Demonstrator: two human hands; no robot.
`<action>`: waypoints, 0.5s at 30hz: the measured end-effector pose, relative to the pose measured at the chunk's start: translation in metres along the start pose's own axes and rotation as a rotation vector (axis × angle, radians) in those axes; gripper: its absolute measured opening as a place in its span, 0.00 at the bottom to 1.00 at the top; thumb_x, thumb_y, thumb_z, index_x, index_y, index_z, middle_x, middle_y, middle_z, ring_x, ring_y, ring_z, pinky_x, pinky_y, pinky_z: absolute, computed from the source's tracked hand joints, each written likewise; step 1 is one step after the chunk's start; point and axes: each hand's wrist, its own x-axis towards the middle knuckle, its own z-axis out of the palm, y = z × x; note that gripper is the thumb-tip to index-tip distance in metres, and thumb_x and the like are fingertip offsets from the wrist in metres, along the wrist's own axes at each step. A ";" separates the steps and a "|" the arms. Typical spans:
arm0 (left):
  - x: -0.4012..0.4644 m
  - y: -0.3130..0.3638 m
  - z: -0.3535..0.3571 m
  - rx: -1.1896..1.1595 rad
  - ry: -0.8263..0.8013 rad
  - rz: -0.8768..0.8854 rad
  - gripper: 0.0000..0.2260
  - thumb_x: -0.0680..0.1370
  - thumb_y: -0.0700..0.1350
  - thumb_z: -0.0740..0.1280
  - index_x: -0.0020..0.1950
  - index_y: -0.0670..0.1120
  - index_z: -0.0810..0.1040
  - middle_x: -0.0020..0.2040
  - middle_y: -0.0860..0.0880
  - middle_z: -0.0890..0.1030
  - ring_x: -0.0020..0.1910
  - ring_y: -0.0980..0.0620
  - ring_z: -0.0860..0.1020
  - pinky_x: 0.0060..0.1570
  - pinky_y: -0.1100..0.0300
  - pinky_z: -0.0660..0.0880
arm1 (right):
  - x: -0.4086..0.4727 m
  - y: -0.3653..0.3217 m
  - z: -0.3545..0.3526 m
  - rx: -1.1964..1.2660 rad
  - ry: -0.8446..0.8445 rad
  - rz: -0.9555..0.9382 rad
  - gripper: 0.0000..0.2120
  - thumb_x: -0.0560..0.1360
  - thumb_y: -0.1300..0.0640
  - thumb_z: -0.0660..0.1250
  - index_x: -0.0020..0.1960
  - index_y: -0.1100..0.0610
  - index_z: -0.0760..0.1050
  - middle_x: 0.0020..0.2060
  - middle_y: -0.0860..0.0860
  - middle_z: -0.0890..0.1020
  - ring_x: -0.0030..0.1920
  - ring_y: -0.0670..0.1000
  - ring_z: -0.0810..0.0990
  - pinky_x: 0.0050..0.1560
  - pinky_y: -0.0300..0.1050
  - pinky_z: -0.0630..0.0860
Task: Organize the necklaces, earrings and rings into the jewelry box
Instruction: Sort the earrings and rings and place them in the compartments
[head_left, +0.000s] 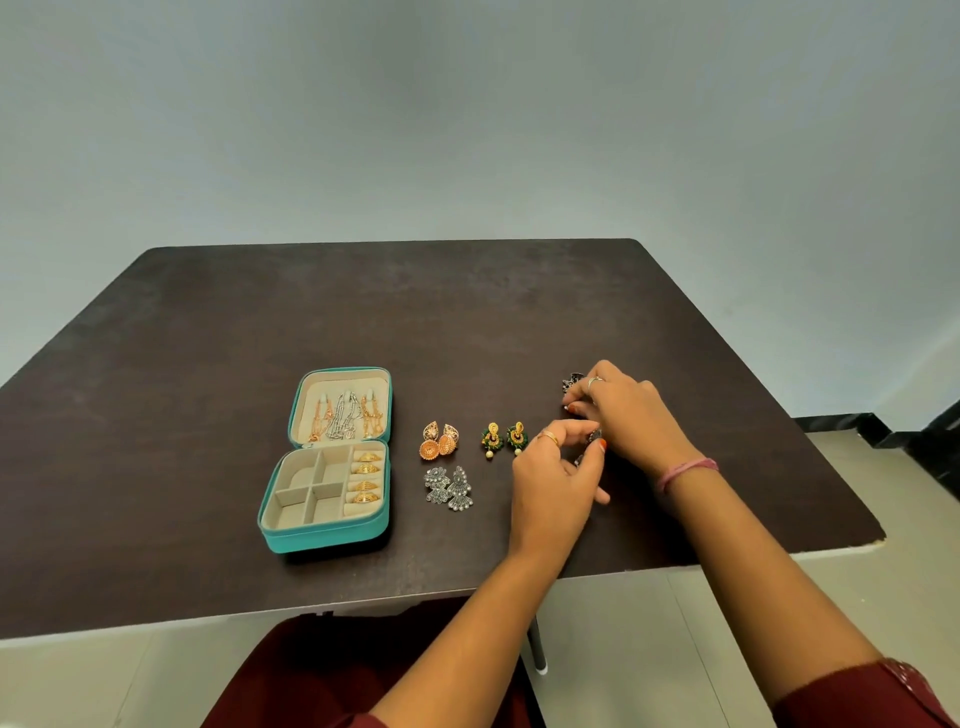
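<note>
Two hands crossed at the table's right: my left hand pinches a dark earring, my right hand curls onto another. Three earring pairs lie loose: gold, green, silver. Four gold rings sit in the open teal jewelry box at left.

head view | worn on the person's head | looks forward and down | near, over the bench | only one view
</note>
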 end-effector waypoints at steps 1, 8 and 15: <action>0.000 0.000 0.000 -0.005 0.002 0.005 0.04 0.77 0.42 0.67 0.50 0.51 0.78 0.42 0.60 0.81 0.25 0.57 0.79 0.30 0.68 0.71 | 0.000 0.002 0.000 0.062 -0.003 0.008 0.09 0.79 0.54 0.60 0.55 0.49 0.78 0.53 0.47 0.73 0.53 0.48 0.76 0.55 0.50 0.70; 0.001 -0.003 -0.001 0.012 0.018 0.043 0.06 0.77 0.42 0.67 0.52 0.50 0.79 0.47 0.53 0.81 0.25 0.58 0.78 0.30 0.67 0.72 | -0.016 0.008 -0.030 0.844 0.139 0.128 0.04 0.77 0.57 0.66 0.49 0.50 0.78 0.43 0.48 0.80 0.41 0.39 0.77 0.42 0.30 0.70; 0.002 -0.005 -0.004 -0.041 0.040 0.042 0.12 0.76 0.38 0.67 0.54 0.55 0.78 0.36 0.43 0.82 0.26 0.58 0.78 0.37 0.64 0.75 | -0.027 0.000 -0.044 1.203 0.093 0.229 0.05 0.78 0.56 0.64 0.51 0.51 0.78 0.46 0.49 0.85 0.43 0.40 0.81 0.42 0.38 0.71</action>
